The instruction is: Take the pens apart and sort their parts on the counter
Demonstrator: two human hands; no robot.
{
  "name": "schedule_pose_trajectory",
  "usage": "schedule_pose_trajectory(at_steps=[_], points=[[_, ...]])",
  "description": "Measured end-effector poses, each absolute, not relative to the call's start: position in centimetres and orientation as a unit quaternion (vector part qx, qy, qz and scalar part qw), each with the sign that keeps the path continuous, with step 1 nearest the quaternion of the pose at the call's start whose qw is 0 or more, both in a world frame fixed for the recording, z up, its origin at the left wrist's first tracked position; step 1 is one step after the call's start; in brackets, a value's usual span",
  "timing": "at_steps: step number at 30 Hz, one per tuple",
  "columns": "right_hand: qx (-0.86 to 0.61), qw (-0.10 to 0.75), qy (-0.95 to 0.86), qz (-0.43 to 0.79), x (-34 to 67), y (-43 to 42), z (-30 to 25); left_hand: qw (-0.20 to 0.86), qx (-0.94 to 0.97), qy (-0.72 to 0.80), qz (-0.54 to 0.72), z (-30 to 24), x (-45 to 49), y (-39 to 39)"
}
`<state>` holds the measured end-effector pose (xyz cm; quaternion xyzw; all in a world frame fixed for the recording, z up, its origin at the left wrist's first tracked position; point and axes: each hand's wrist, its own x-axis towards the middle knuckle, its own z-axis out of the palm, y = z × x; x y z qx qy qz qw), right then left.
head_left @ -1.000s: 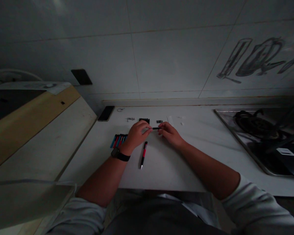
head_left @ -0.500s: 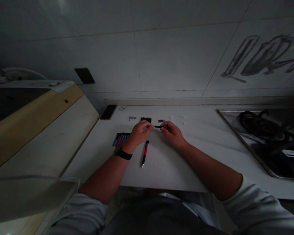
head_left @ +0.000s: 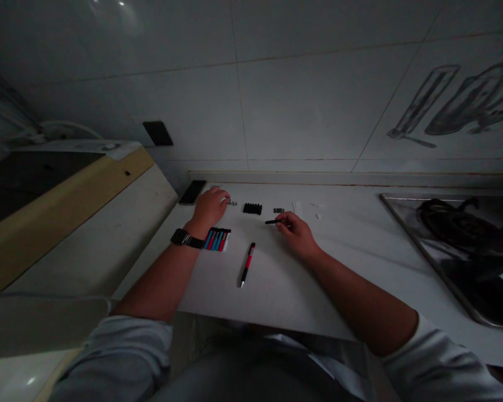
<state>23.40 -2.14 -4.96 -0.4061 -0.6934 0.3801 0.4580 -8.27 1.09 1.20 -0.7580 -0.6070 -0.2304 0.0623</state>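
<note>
At the small silver metal parts (head_left: 233, 203), my left hand (head_left: 210, 209) has its fingers bent down. Its fingertips are close together, and whatever lies between them is too small to make out. My right hand (head_left: 297, 233) pinches a slim black pen part (head_left: 271, 221), which points left above the counter. Between my arms lies an assembled red and black pen (head_left: 247, 265), its silver tip toward me. Beside my left wrist is a row of blue, red and white pen barrels (head_left: 218, 240) with black ends.
Behind my hands on the white counter (head_left: 276, 296) are a row of black pieces (head_left: 252, 209), small springs (head_left: 279, 210), white sticks (head_left: 297, 208) and tiny white bits (head_left: 317, 215). A phone (head_left: 192, 192) lies back left. A gas stove (head_left: 452, 240) stands right.
My left hand has let go of the black pen part and moved left to the silver parts. My right hand still holds the black part. The view has shifted slightly.
</note>
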Motion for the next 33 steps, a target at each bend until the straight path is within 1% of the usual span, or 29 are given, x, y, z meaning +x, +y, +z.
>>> schedule_pose_trajectory(at_steps=[2, 5, 11, 19, 27, 31, 33], points=[[-0.398, 0.454, -0.702, 0.377, 23.4, -2.2, -4.9, 0.075, -0.767, -0.615, -0.167, 0.8, -8.8, 1.9], [-0.398, 0.446, -0.707, 0.378, 23.3, -2.2, -4.9, 0.084, -0.781, -0.609, -0.106, 0.0, -9.1, 2.9], [-0.389, 0.445, -0.712, 0.379, 23.2, -2.3, -4.9, 0.086, -0.787, -0.608, -0.063, -1.5, -9.5, 4.0], [-0.388, 0.443, -0.717, 0.372, 23.2, -2.3, -4.8, 0.069, -0.792, -0.603, -0.064, -2.4, -10.0, 4.5], [-0.394, 0.441, -0.709, 0.384, 23.2, -2.1, -5.0, 0.076, -0.789, -0.606, -0.072, -1.1, -9.9, 3.8], [-0.387, 0.447, -0.684, 0.428, 23.1, -1.7, -5.2, 0.06, -0.82, -0.551, -0.145, 0.8, -8.0, 2.6], [-0.38, 0.451, -0.663, 0.462, 23.1, -1.5, -5.2, 0.001, -0.857, -0.482, -0.184, 1.9, -6.0, 1.7]])
